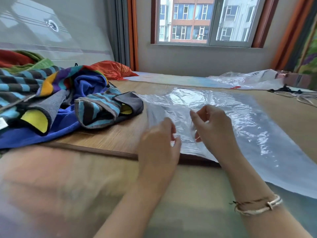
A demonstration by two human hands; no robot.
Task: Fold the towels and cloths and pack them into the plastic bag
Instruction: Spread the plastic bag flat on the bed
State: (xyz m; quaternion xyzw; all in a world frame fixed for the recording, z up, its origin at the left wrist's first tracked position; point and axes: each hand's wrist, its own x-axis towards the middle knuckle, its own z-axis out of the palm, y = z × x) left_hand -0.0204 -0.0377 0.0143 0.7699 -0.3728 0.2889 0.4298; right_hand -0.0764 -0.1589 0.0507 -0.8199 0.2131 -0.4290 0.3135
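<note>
Left hand (158,145) and right hand (215,129): each grip pinches the near edge of the clear plastic bag (240,121), flat on the mat (111,134). Unfolded towels (65,103) heaped left.

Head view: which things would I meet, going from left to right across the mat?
Pile of towels → left hand → right hand → clear plastic bag, on which both hands work.

Two hands (185,134), two plastic bags (240,117) (one farther back), one towel heap (51,100).
</note>
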